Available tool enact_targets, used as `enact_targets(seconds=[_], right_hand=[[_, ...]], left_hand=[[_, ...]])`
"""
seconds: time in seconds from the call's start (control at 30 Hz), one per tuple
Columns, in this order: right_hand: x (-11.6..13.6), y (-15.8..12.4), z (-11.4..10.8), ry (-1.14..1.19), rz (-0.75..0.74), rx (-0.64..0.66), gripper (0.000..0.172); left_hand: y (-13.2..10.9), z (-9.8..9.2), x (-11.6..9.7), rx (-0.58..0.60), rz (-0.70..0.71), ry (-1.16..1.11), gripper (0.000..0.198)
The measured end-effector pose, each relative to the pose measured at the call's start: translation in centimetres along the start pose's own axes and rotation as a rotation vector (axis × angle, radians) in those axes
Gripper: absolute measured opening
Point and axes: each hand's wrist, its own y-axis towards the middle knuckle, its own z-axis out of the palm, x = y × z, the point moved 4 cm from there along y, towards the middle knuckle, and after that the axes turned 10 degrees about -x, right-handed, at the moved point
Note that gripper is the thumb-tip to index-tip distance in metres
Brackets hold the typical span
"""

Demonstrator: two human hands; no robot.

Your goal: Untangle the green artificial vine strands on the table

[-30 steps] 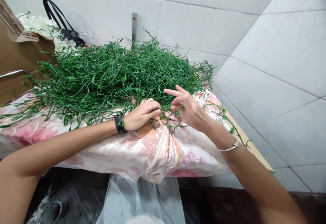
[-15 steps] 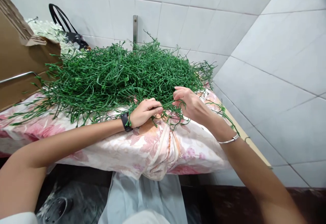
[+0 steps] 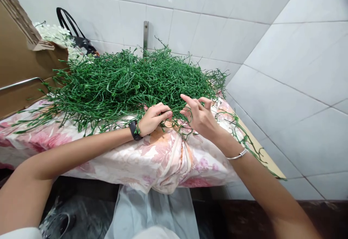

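A large heap of artificial green stems (image 3: 130, 79) lies across a table covered with a floral cloth (image 3: 152, 159). At the heap's front edge, my left hand (image 3: 153, 118), with a black band at the wrist, is closed with thumb and fingers pinched on a thin green stem. My right hand (image 3: 202, 119), wearing a silver bangle, is just to its right. Its index finger stretches out toward the heap while other fingers curl by a thin green stem (image 3: 188, 132), which they seem to hold. The exact grip is partly hidden.
A cardboard box (image 3: 24, 61) stands at the left, with white artificial flowers (image 3: 54, 34) and a black-handled bag (image 3: 81, 43) behind it. Loose stems (image 3: 244, 137) lie along the table's right edge. Tiled walls (image 3: 293, 76) close off the back and right.
My right hand has turned and shifted slightly left and down, its index finger now stretched out. My left hand keeps nearly the same place. Loose stems at the right edge show more.
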Motion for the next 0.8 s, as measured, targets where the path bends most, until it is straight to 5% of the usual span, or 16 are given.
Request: enact_targets(seconds=[0.2,0.4,0.63,0.8], right_hand=[[0.5,0.3,0.3,0.074,0.199,-0.040,0.044],[0.0,0.1,0.7,0.119,0.226,-0.043,0.029],[-1.1,-0.1,0.7,0.385,0.356,0.107,0.037],[-0.5,0.2,0.7,0.460,0.370,0.060,0.041]], left_hand=[[0.1,0.3,0.2,0.008,-0.014,0.041,0.028],[0.1,0.4,0.7,-0.002,-0.066,0.027,0.029],[0.1,0.1,0.6,0.021,-0.063,-0.022,0.028],[0.1,0.2,0.6,0.021,-0.055,0.012,0.028]])
